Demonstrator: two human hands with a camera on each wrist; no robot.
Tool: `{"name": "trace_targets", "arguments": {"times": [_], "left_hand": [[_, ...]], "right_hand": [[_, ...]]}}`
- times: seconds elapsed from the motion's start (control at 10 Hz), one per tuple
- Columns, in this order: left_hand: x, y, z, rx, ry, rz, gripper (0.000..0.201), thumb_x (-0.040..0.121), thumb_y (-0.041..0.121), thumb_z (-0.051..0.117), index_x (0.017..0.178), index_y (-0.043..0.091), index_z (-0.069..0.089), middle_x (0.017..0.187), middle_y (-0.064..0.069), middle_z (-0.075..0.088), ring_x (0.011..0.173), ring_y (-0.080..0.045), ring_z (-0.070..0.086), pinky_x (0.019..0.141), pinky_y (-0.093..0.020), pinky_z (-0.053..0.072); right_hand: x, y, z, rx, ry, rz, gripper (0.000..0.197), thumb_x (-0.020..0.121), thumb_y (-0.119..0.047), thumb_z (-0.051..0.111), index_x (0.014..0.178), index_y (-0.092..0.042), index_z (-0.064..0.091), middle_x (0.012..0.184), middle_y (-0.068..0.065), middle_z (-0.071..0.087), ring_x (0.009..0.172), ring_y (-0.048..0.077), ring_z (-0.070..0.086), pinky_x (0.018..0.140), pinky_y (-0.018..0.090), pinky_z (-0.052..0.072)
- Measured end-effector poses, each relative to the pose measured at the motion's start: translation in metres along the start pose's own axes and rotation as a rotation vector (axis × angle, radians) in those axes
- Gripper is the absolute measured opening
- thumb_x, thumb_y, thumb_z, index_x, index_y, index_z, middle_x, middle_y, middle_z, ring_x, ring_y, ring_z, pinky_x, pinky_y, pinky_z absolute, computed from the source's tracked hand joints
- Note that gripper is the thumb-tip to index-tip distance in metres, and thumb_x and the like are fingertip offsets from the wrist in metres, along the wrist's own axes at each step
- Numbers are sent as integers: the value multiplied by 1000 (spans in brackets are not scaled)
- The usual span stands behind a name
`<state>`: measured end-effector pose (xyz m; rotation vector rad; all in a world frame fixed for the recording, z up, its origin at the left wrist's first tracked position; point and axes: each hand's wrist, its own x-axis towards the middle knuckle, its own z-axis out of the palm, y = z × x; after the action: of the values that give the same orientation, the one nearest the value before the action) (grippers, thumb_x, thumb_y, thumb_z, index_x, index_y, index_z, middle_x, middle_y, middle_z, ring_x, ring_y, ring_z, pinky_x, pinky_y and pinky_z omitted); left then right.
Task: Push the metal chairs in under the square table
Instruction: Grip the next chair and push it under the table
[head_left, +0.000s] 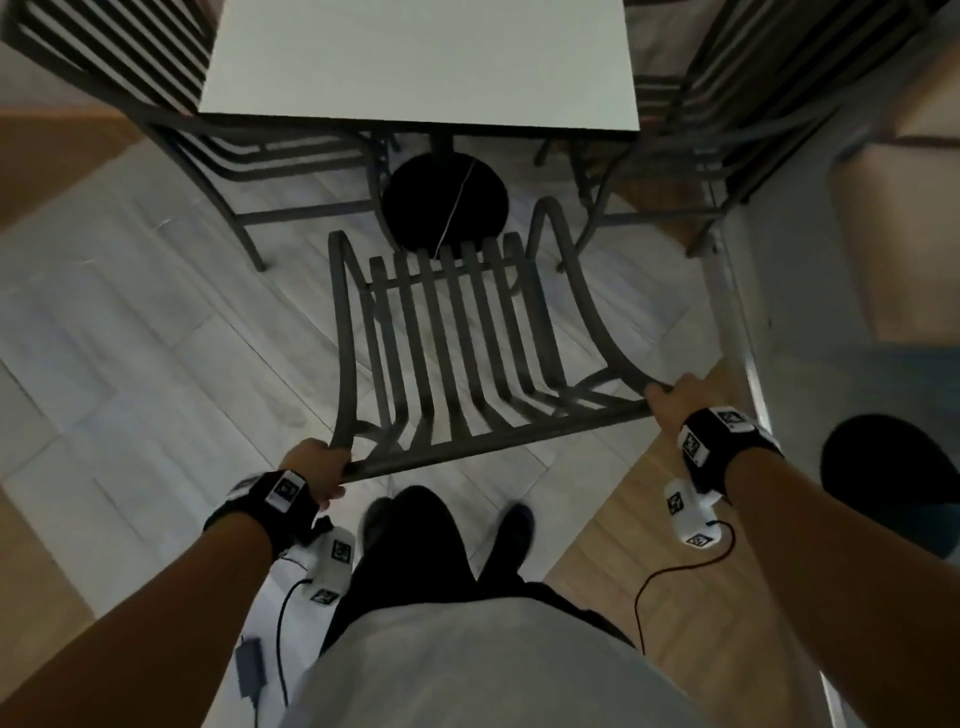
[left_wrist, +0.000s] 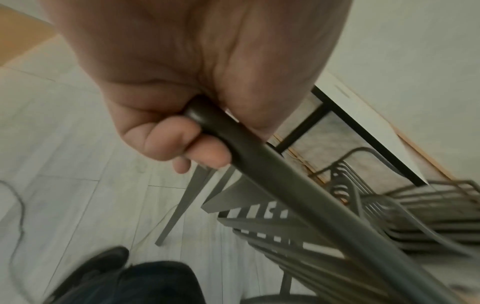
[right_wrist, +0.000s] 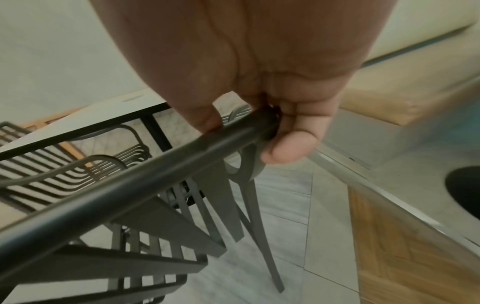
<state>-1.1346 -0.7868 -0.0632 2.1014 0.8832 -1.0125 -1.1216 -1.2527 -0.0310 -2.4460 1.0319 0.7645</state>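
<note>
Metal chair (head_left: 457, 353) | both grips wrap its top rail: left hand (head_left: 317, 467), right hand (head_left: 675, 402) | counter (head_left: 421, 62) straight ahead, seat short of its edge

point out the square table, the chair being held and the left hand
square table (head_left: 415, 57), head view, bare white top
chair (head_left: 498, 435), head view, top rail of its backrest
left hand (head_left: 311, 462), head view, back of hand gripping the rail's end

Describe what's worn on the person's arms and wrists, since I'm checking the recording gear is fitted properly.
Both forearms are bare, without sleeves. Each wrist carries a black strap with white square-patterned marker tags, and a white camera unit bearing similar tags hangs below each wrist. A thin black cable runs from each unit. Left hand and right hand are ungloved.
</note>
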Motion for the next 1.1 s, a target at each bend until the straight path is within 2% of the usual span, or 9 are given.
{"name": "trace_targets", "arguments": {"times": [0.3,0.4,0.5,0.6,0.7,0.8,0.9,1.0,1.1], "left_hand": [[12,2,1,36,75,2,21,99,17,54,87,0,58,58,-8,54,45,-21,52,42,-25,41],[17,3,-11,53,82,-10,23,98,16,55,94,-5,64,59,-8,53,47,-22,51,43,-26,42],[25,4,-27,59,95,-9,34,98,17,56,111,-13,66,60,-8,53,48,-22,51,44,-26,41],[31,8,-41,84,101,2,35,98,17,55,112,-13,66,60,-8,54,49,-21,52,46,-27,43],[39,11,-50,107,112,13,33,98,16,55,112,-13,66,60,-7,55,49,-20,52,46,-27,44],[49,19,-61,91,129,33,33,97,15,56,111,-12,66,64,-11,61,48,-20,53,46,-26,43],[64,37,-79,64,136,47,33,97,17,57,110,-12,67,90,-25,73,48,-21,52,46,-26,43],[69,47,-78,95,130,78,34,97,20,57,106,-10,69,64,-11,64,49,-21,55,48,-26,46],[79,61,-82,133,133,89,33,95,18,57,107,-10,69,63,-8,63,49,-21,54,49,-26,48]], "right_hand": [[13,-4,-6,-33,-125,-20,49,93,-51,47,97,-4,57,76,12,60,67,29,60,60,32,46],[14,-10,-3,-48,-172,-36,46,95,-46,44,93,-4,60,77,13,60,70,29,60,63,32,47],[16,-20,6,-81,-194,-56,42,99,-31,43,105,4,63,69,6,48,79,30,56,75,33,45],[10,-32,12,-95,-180,-79,30,99,-25,41,94,-2,59,66,3,41,92,37,56,85,37,45],[12,-36,17,-71,-173,-43,28,100,-25,40,90,-3,55,66,3,41,85,29,48,85,38,46],[14,-47,14,-74,-168,-35,28,100,-25,40,89,-4,53,66,4,41,84,28,47,81,36,42],[20,-70,11,-41,-149,-18,29,100,-25,42,79,-6,50,66,4,41,84,29,47,87,40,46],[25,-72,4,-55,-155,19,29,100,-22,42,77,-8,52,73,6,48,87,30,50,91,41,46],[41,-80,-1,-352,-146,-70,33,102,-22,41,129,-5,49,122,16,57,113,31,57,98,34,46]]}}
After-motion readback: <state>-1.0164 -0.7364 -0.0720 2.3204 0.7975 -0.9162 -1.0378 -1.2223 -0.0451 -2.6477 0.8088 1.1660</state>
